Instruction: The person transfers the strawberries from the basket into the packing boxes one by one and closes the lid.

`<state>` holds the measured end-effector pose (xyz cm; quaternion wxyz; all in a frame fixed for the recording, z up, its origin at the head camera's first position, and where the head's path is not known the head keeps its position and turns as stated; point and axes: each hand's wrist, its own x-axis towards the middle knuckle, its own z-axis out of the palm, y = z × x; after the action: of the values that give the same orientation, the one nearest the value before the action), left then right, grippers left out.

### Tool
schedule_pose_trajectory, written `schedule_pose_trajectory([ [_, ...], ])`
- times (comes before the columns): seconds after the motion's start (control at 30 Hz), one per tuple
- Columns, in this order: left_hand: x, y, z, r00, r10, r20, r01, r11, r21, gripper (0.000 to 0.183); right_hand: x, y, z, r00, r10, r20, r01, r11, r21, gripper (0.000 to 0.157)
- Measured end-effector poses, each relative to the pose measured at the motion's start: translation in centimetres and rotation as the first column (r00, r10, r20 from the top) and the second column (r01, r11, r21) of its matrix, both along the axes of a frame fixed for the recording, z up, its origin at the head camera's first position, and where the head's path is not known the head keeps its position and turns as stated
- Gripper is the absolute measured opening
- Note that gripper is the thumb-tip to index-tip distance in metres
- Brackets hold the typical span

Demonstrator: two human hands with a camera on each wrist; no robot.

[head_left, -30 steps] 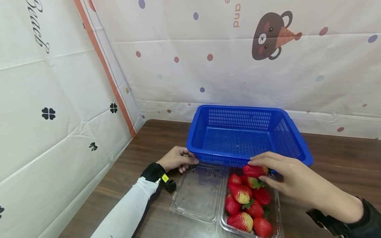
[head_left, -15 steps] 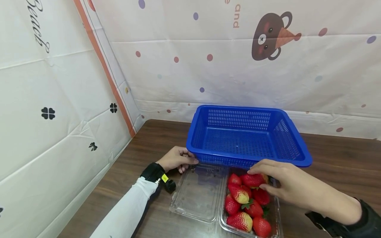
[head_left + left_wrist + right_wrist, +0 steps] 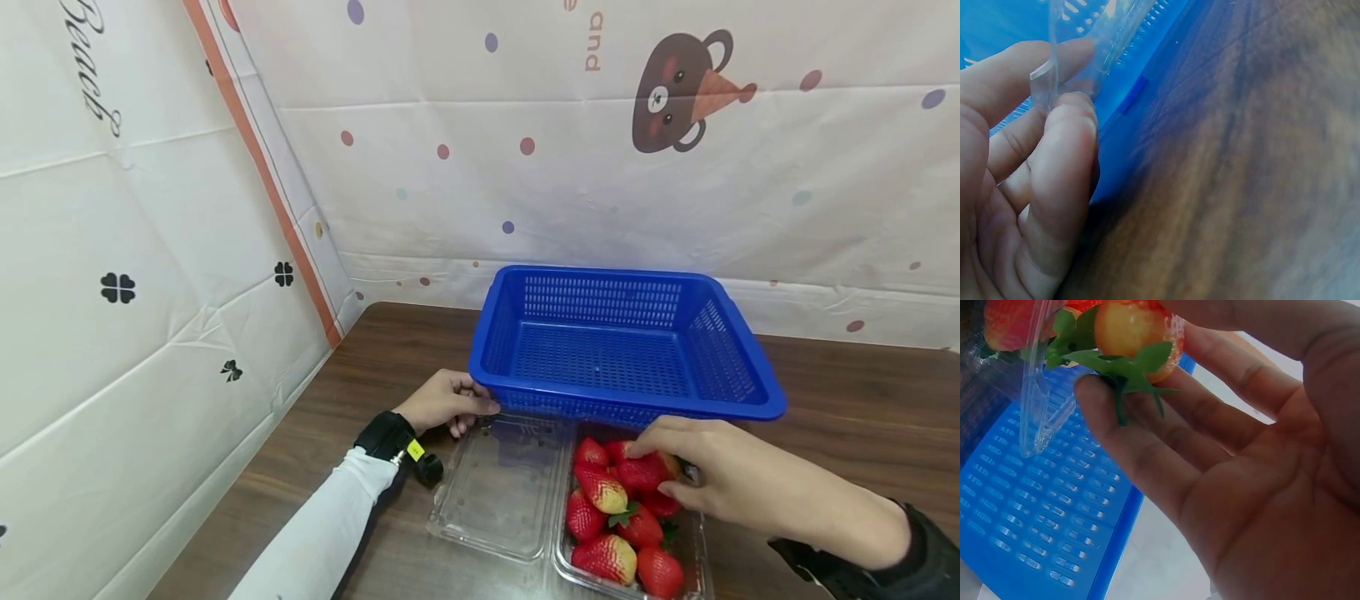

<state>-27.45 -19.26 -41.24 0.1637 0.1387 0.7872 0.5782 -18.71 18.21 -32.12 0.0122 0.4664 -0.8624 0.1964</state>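
Note:
A clear plastic box point(image 3: 701, 546) of strawberries lies open on the table, its flat lid point(image 3: 510, 492) spread to the left. Over the box's far end, my right hand point(image 3: 723, 471) holds a red strawberry point(image 3: 643, 473) between thumb and fingers. In the right wrist view, this strawberry point(image 3: 1125, 331) shows a yellowish end and green leaves beside my right hand's fingers point(image 3: 1154, 447). My left hand point(image 3: 444, 402) pinches the lid's far left corner. Up close in the left wrist view, thumb and forefinger grip the clear lid edge point(image 3: 1054, 75).
Right behind the box stands a blue perforated basket point(image 3: 600, 403) with nothing in it. Its front rim comes close to both hands. Brown wooden table point(image 3: 405, 333) surrounds them. A printed cloth point(image 3: 420, 192) hangs behind and to the left.
With the strawberry, my right hand has moved down and nearer to me, from the basket's front edge into the box's far end. The left hand has stayed at the lid corner.

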Motion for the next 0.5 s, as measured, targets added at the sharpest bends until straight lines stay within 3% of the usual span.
schedule_pose_trajectory([
  [0.5,-0.29,-0.04,0.0,1.0,0.002,0.005,-0.002,1.0,-0.002,0.027,-0.16,0.02,-0.42,0.997,0.0,0.073,-0.002,0.999,0.038,0.041],
])
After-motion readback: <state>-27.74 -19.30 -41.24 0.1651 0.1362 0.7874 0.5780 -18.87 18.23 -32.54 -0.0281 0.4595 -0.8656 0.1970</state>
